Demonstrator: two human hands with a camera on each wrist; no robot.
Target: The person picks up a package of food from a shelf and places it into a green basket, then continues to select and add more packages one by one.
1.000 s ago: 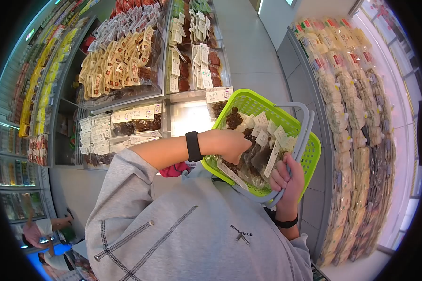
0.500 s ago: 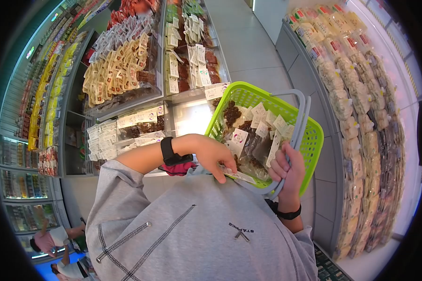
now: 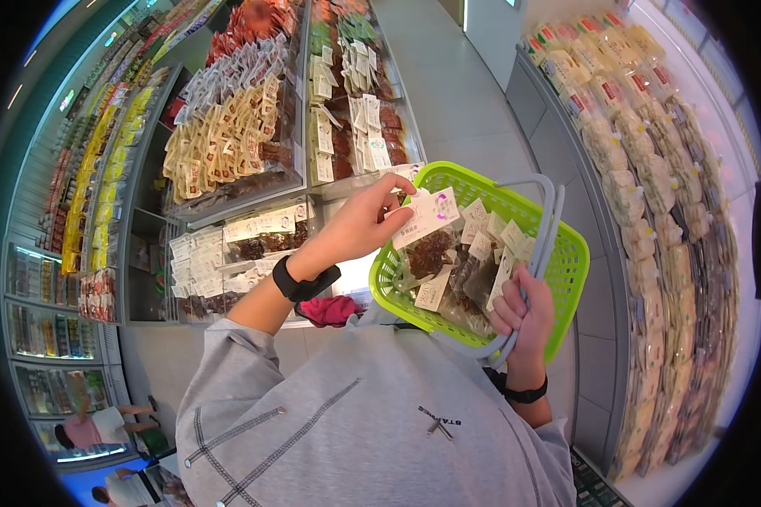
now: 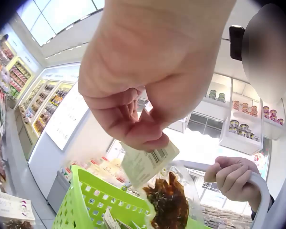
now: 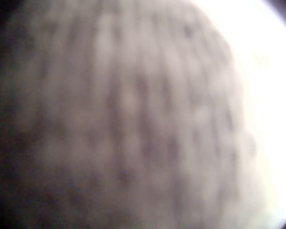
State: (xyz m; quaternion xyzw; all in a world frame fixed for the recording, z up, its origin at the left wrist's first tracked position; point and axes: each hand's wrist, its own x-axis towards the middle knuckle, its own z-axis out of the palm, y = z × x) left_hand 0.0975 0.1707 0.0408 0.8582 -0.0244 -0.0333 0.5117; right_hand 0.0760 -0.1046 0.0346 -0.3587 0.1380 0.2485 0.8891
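Observation:
My left hand [image 3: 370, 221] pinches the top corner of a food packet's white label card [image 3: 427, 218], holding it over the left part of a green basket [image 3: 571, 253]. In the left wrist view, thumb and fingertips grip the card, and dark brown dried food [image 4: 167, 202] in a clear bag hangs beneath it. My right hand [image 3: 524, 313] has its fingers curled round the grey basket handle [image 3: 551, 211]. Other clear packets with white labels [image 3: 475, 221] lie inside the basket. The right wrist view is only a grey blur.
Left of the basket is a display counter with bins of labelled packets [image 3: 266, 224]. Bagged goods [image 3: 643, 237] fill a shelf along the right, across a grey-tiled aisle [image 3: 469, 127]. Two people [image 3: 93, 427] are at the lower left. A dark pink cloth item [image 3: 325, 311] lies below my left wrist.
My left hand reached inside the basket, drew back to its near edge, then moved up and away to its left side. It now holds a labelled packet raised. My right hand stays on the handle.

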